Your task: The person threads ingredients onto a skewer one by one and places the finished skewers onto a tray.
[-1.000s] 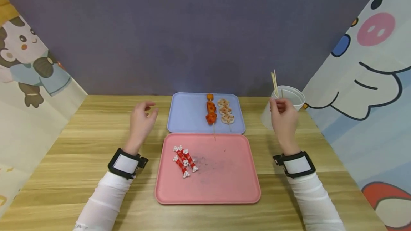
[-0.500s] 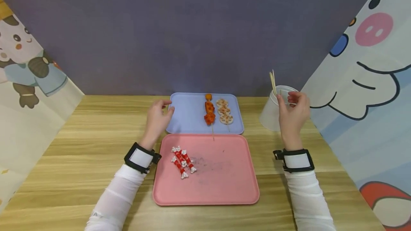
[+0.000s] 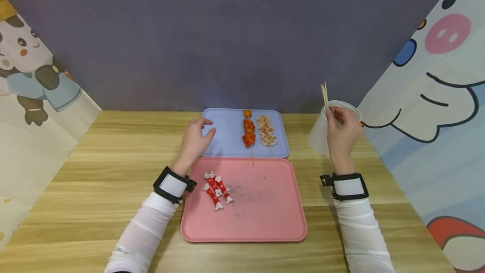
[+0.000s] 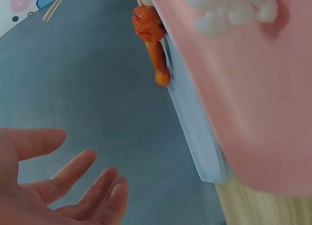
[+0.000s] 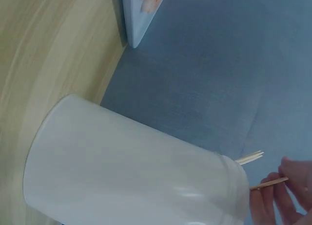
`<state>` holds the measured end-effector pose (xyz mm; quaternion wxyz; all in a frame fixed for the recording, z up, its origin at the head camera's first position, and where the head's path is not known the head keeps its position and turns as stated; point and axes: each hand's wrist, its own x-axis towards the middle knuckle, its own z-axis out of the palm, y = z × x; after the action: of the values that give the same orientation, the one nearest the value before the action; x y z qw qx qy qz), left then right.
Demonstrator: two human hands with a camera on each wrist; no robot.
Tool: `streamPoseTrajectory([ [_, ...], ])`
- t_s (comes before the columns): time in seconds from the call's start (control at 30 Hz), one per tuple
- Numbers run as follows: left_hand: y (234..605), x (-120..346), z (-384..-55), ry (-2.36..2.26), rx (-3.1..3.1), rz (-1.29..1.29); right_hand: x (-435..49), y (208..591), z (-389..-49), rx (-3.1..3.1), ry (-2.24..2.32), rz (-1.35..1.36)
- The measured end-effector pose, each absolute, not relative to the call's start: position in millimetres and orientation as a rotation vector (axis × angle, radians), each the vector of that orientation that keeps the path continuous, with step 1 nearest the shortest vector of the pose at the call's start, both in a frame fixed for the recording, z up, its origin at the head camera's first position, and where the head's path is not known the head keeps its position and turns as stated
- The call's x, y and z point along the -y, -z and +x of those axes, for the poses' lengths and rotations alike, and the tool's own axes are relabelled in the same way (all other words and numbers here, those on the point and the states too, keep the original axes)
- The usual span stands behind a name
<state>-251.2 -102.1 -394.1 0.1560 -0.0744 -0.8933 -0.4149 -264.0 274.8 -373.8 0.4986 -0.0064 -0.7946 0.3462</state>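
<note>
My right hand (image 3: 342, 132) is at the rim of a tall white bucket (image 3: 320, 134) at the back right. In the right wrist view, its thumb and fingers (image 5: 268, 200) close round one thin bamboo skewer (image 5: 269, 183) that sticks out of the bucket. Several more bamboo skewers (image 5: 251, 158) lean out over the rim beside it. My left hand (image 3: 196, 140) is held over the left part of the blue tray (image 3: 225, 134), fingers apart and loosely bent, with nothing in it.
On the blue tray lie a skewer of orange-red pieces (image 3: 249, 127) and a skewer of lotus root slices (image 3: 268, 139). A pink tray (image 3: 265, 218) in front bears several red-and-white bundles (image 3: 214, 188). Printed walls flank the wooden table (image 3: 87, 188); a grey panel (image 3: 242, 45) stands behind.
My left hand has moved right, from the bare table to over the blue tray. My right hand spread its fingers at the bucket's rim, then drew them together round a skewer.
</note>
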Motion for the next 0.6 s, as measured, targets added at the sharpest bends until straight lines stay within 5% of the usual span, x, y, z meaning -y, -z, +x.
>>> streamPoseTrajectory([
  [0.6, 382, 106, -246, 1.225, 2.523, -0.163, -268, 362, -257, 1.749, -0.907, 0.083],
])
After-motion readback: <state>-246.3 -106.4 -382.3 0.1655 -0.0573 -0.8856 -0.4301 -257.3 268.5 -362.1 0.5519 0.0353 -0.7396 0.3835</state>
